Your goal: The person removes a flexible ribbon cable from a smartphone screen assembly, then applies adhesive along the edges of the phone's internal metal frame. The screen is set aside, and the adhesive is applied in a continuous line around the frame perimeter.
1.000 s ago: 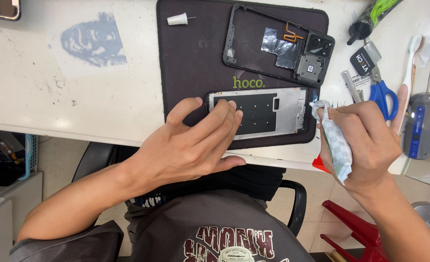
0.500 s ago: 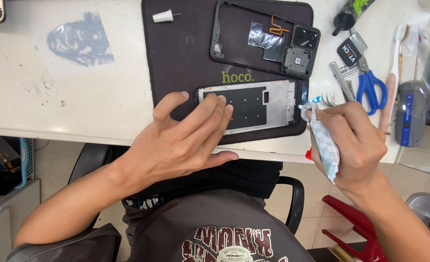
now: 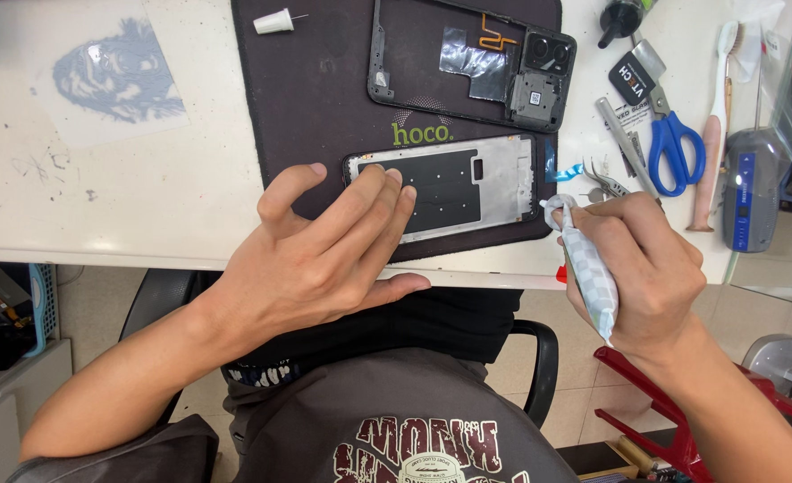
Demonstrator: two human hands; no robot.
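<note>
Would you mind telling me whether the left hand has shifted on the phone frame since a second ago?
No. The left hand still presses its fingers on the phone frame, which still lies below the mat logo.

White table point(image 3: 146, 206), dark work mat point(image 3: 324, 107) across its middle, printed paper sheet point(image 3: 119, 76) at left, blue-handled scissors point(image 3: 673, 143), toothbrush point(image 3: 713, 134), tweezers point(image 3: 606, 183) at right

left hand point(image 3: 324, 259) spread flat, fingers pressing down; right hand point(image 3: 637, 268) clenched.

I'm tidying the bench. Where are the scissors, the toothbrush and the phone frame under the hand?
scissors point(image 3: 675, 143), head view, on the blue handles.
toothbrush point(image 3: 714, 134), head view, on its handle.
phone frame point(image 3: 467, 183), head view, on its metal plate.
</note>
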